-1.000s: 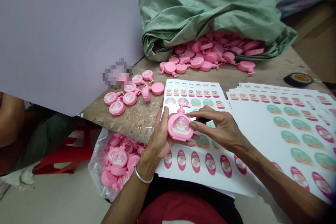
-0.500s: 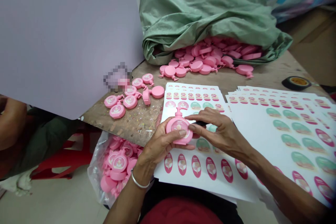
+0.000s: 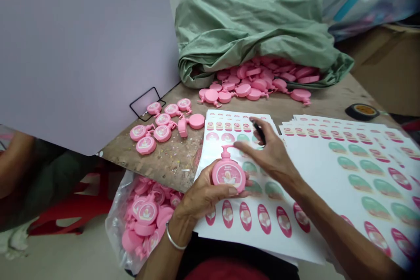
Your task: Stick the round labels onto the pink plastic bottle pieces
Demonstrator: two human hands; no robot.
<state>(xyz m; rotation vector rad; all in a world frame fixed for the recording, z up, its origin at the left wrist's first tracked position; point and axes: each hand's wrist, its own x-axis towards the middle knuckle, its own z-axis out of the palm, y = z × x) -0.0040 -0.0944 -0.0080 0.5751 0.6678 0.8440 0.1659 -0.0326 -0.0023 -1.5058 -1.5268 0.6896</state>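
My left hand grips a small pink toy pump bottle upright, thumb along its lower edge. A round printed label with a pale picture covers its face. My right hand is just right of the bottle's pump, apart from it, with thumb and forefinger spread. Tucked in that hand is a slim black tool; its exact kind is unclear. Under both hands lies a stack of sticker sheets with rows of pink and green labels.
A second sticker stack and a black tape roll lie right. Labelled bottles lie left. Unlabelled bottles spill from a green sack. A plastic bag of bottles hangs below the table edge; another person's arm is far left.
My right hand has moved up and away from the bottle, its fingers spreading and the black tool tilting upward. The bottle's label now shows in full. My left hand has moved slightly down.
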